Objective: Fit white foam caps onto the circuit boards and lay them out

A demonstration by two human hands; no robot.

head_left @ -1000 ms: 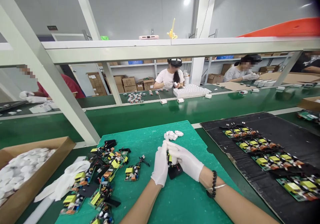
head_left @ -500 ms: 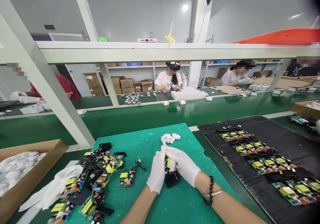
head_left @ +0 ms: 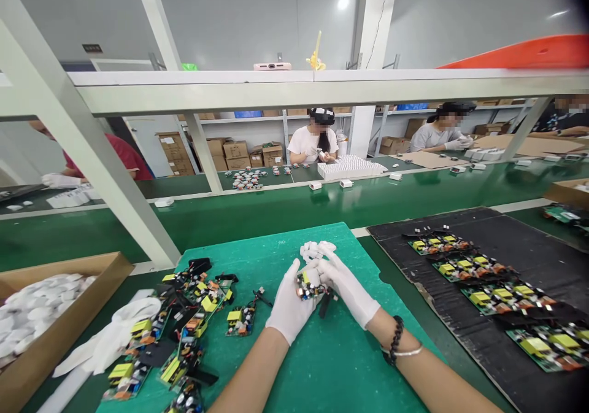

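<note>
Above the green mat (head_left: 368,351), my gloved left hand (head_left: 291,302) holds a small circuit board (head_left: 309,285) with a yellow part and a black piece hanging from it. A white piece (head_left: 313,276) sits at the top of this board. My gloved right hand (head_left: 347,287) has its fingers closed against the board's upper right side, beside the white piece; its fingertips are partly hidden. Just beyond my fingers lies a small pile of white plastic pieces (head_left: 311,250). One loose circuit board (head_left: 240,321) rests left of my left hand.
Several circuit boards (head_left: 197,315) are heaped at left, beside white gloves (head_left: 110,333) and a cardboard box (head_left: 99,287) of white pieces. Rows of boards lie on a black sheet (head_left: 400,247) at right. A white frame post (head_left: 87,131) rises at left; co-workers sit across the green belt (head_left: 257,213).
The circuit board has tilted and come up, now resting in my left hand. My hands have moved slightly apart at the fingertips, the right one shifting to the right. The view has shifted slightly.
</note>
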